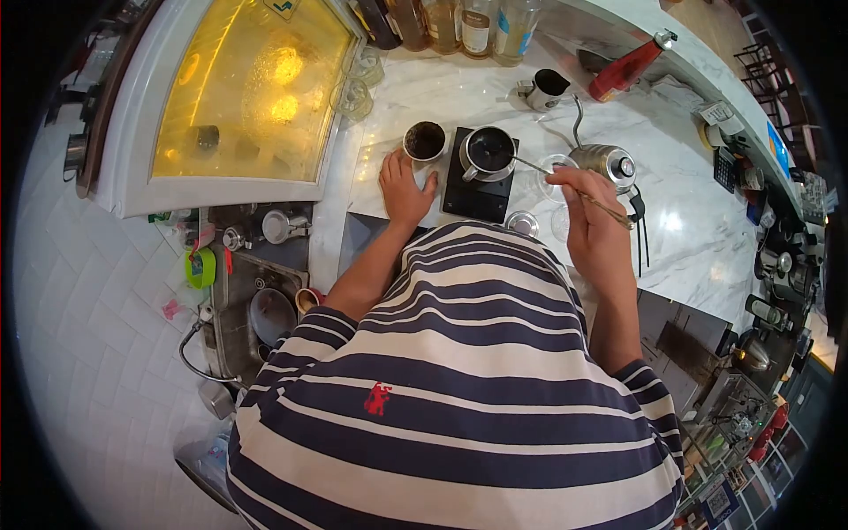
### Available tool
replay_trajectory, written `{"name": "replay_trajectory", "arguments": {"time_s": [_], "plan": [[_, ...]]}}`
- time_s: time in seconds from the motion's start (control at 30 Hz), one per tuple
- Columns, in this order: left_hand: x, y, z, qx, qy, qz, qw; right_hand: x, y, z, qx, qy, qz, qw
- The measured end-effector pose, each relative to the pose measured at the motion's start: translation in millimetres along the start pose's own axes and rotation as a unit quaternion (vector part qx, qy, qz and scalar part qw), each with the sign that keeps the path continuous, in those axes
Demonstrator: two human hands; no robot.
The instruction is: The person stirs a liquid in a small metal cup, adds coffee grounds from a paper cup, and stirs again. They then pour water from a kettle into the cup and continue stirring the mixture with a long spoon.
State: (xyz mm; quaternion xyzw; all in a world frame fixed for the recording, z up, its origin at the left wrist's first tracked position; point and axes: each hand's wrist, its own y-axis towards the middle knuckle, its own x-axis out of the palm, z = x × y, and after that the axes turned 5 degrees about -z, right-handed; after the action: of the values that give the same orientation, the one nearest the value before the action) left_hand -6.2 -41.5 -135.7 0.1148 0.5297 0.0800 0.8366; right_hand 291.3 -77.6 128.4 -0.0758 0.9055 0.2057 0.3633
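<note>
My left hand [406, 189] rests at the near-left side of a cup [425, 156] with dark contents. Its thumb stands apart from the fingers, and the fingertips seem to touch the cup's side. A long-handled metal spoon [535, 165] is pinched in my right hand [590, 221]. The spoon's lower end reaches over the rim of a metal cup [484, 173], which holds something dark; its tip is hidden there. That cup stands on a black scale [475, 204]. A clear glass [558, 170] is beside my right fingers.
Right of the hands stands a gooseneck kettle [606, 162]. A milk pitcher [546, 91], a red bottle-shaped dispenser [629, 69] and several bottles [476, 31] line the back. On the left are a yellow-lit cabinet [256, 97], clear glasses [352, 99] and a sink [231, 305].
</note>
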Motion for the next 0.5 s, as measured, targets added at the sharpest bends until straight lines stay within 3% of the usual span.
{"name": "replay_trajectory", "arguments": {"time_s": [0.5], "plan": [[0.4,-6.0,-9.6,0.009,-0.022,-0.037,0.999,6.4,-1.9,-5.6,0.006,0.024,-0.029,0.999]]}}
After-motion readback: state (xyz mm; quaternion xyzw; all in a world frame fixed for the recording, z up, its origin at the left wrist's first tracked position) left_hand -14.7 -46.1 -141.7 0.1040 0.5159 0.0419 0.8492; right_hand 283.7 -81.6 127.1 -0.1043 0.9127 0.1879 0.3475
